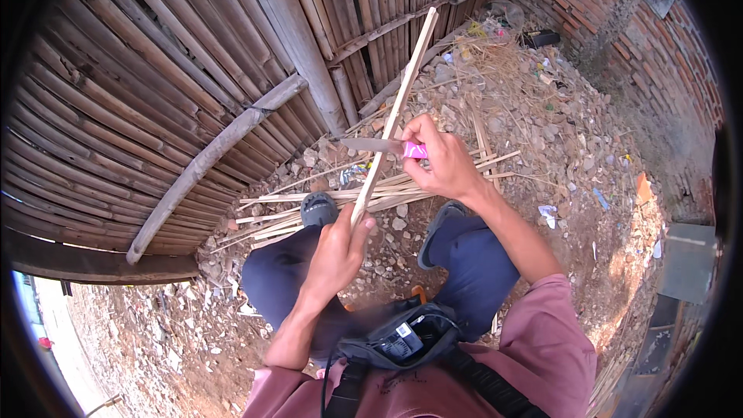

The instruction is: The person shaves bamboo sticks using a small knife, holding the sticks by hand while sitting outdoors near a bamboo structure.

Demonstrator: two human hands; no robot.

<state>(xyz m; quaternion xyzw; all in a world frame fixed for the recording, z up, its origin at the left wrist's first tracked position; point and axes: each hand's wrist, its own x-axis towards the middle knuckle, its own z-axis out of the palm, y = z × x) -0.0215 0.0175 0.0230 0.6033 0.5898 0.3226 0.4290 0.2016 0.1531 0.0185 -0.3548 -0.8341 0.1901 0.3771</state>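
My left hand (335, 254) is closed around the lower end of a long, pale bamboo strip (410, 81), which slants up and away to the right. In my right hand (445, 161) is a knife with a pink patterned handle (416, 150), gripped by the fingers. Its blade (368, 144) points left and lies across the strip at about mid-length, touching or nearly touching it. Beyond my feet, several more pale strips (387, 195) lie in a loose pile on the ground.
A bamboo-slat wall (155, 101) with a curved pole (209, 159) rises at left, and a brick wall (658, 54) at right. Stony ground with litter (542, 131) spreads between them. An open black waist bag (406, 337) sits at my lap, between my bent knees.
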